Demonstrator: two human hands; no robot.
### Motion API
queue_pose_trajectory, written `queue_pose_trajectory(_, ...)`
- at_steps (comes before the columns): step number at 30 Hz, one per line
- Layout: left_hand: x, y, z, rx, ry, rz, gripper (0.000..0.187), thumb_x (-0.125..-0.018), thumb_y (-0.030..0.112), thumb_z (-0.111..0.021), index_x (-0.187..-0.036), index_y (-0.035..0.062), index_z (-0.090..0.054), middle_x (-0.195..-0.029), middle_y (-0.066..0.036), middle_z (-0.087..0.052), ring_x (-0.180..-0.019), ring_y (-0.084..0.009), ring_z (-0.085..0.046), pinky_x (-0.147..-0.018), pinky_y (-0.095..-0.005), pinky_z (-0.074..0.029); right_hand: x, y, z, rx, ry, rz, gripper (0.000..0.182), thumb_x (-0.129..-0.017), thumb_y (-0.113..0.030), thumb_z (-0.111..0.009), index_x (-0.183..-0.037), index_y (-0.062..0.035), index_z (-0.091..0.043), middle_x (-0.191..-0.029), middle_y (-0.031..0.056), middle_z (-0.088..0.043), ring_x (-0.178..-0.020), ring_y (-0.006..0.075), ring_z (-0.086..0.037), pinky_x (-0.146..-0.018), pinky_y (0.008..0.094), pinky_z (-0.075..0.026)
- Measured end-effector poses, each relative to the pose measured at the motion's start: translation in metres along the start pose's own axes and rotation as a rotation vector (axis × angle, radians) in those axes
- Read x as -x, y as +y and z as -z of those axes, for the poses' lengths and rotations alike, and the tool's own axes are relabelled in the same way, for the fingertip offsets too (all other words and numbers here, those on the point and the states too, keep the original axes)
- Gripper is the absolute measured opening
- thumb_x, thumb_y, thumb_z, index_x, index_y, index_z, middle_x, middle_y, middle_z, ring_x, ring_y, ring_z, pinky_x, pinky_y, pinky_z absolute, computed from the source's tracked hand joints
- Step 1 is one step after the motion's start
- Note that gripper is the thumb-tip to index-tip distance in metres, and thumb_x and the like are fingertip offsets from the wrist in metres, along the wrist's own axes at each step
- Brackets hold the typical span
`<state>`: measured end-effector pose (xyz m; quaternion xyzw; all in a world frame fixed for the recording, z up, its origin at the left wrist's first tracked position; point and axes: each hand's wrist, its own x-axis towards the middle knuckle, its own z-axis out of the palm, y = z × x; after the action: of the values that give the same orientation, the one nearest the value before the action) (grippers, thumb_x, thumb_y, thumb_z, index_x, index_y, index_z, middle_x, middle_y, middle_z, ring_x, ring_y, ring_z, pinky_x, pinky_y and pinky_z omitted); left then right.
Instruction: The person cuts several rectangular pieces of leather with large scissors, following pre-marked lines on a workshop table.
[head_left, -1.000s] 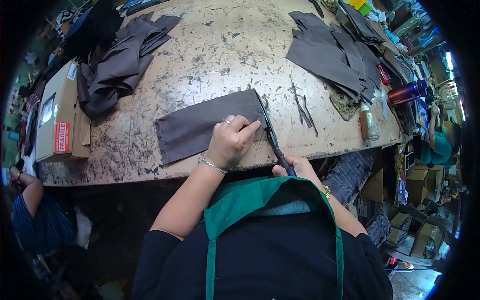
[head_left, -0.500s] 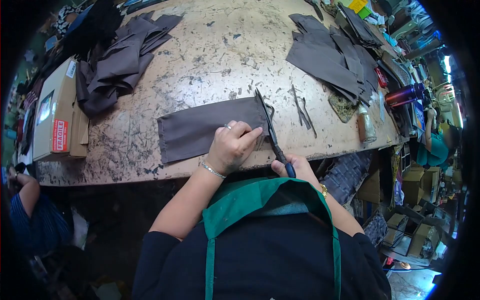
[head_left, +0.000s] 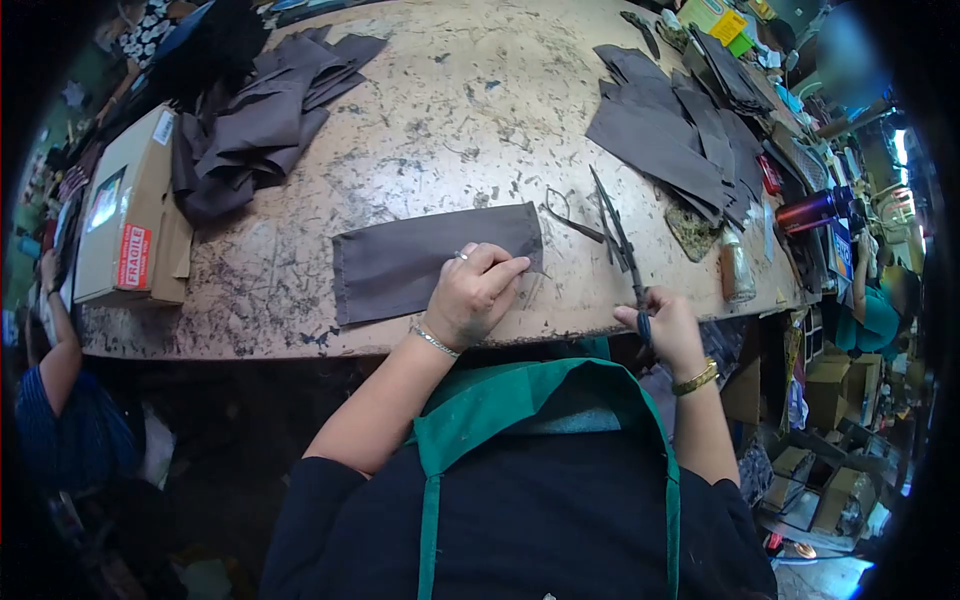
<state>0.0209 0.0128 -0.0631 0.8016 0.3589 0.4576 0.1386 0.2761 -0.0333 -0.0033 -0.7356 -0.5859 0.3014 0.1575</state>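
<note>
On the pale, dark-stained table (head_left: 470,120), the grey-brown rectangular cloth piece (head_left: 400,262) is laid flat. Apart from its right end, the long black metal scissors (head_left: 634,268) are gripped by the right hand (head_left: 672,325). Over its near right part, the left hand (head_left: 472,298) is curled; whether the cloth is pinched or only pressed cannot be told. For good handling, the cloth should be held smooth, and the left fingertips (head_left: 522,265) should be placed clear of the scissors.
</note>
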Motion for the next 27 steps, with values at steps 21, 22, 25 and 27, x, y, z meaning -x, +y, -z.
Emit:
queue_pose_trajectory(21,-0.029,-0.012,0.122,-0.294,0.289,0.165,0.017,-0.076,0.010,-0.065,-0.088,-0.0013,-0.061,-0.079,-0.012,-0.061,-0.069,-0.0203,-0.059,-0.063,-0.0284,-0.047,-0.156,-0.022,0.074,-0.472,0.233,0.469,0.014,-0.079,-0.001,-0.055,-0.092,0.0018,-0.059,-0.083,0.0011,-0.060,-0.073,0.0066,-0.052,-0.066,0.0226,-0.043)
queue_pose_trajectory(22,-0.034,-0.030,0.141,-0.362,0.324,0.191,0.018,-0.079,0.014,-0.062,-0.086,-0.0020,-0.062,-0.079,-0.012,-0.061,-0.070,-0.0198,-0.058,-0.065,-0.0292,-0.046,-0.185,0.004,0.097,-0.418,0.289,0.426,0.015,-0.079,-0.004,-0.056,-0.092,0.0019,-0.059,-0.082,0.0035,-0.061,-0.072,0.0103,-0.054,-0.066,0.0243,-0.044)
queue_pose_trajectory(25,-0.050,-0.092,0.195,-0.633,0.355,0.240,0.021,-0.080,0.019,-0.060,-0.087,-0.0012,-0.062,-0.085,-0.017,-0.061,-0.081,-0.0289,-0.059,-0.075,-0.0355,-0.047,-0.228,0.063,0.135,-0.118,0.448,0.355,0.021,-0.080,-0.011,-0.058,-0.097,0.0012,-0.058,-0.085,0.0092,-0.061,-0.073,0.0201,-0.057,-0.069,0.0294,-0.044)
queue_pose_trajectory(27,-0.070,-0.134,0.225,-0.767,0.241,0.260,0.022,-0.079,0.019,-0.060,-0.095,0.0041,-0.063,-0.096,-0.014,-0.061,-0.090,-0.0299,-0.057,-0.081,-0.0372,-0.045,-0.228,0.070,0.135,0.130,0.544,0.326,0.027,-0.080,-0.015,-0.059,-0.102,0.0004,-0.056,-0.089,0.0126,-0.061,-0.076,0.0261,-0.057,-0.073,0.0328,-0.044)
